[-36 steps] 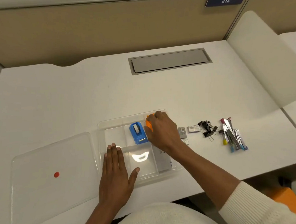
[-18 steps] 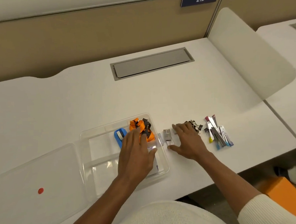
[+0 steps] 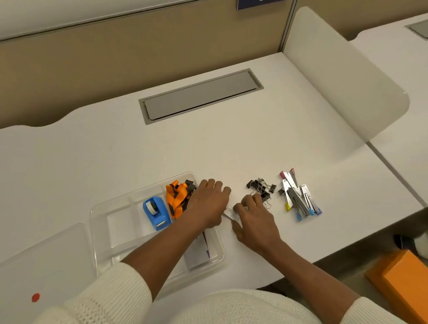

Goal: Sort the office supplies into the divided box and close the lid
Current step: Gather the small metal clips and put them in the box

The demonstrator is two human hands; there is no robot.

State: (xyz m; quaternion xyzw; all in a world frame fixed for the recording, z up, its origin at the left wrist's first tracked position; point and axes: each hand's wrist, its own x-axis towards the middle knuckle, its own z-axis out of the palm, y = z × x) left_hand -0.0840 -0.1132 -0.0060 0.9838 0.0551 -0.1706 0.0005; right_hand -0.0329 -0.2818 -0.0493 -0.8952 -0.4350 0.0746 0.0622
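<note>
Head view: both hands meet just beside the right wall of the divided box (image 3: 97, 225). The left hand (image 3: 207, 204) reaches across the box's right end, fingers curled over a small pale flat item (image 3: 229, 214) on the desk (image 3: 207, 142); the right hand (image 3: 254, 218) pinches at the same item from the other side. What it is stays too covered to tell.

Already in compartments are a blue tape dispenser (image 3: 156, 213), orange and grey straps (image 3: 179, 198) and a paper packet (image 3: 197, 250). Black binder clips (image 3: 260, 189) and a heap of staple removers (image 3: 298, 198) wait on the desk. The clear lid (image 3: 40, 265) lies left of the box.

Likely risks: the thin piece could slip from a shared, shallow pinch, the left forearm could drag the straps out, or the right wrist could scatter the nearby clips.
</note>
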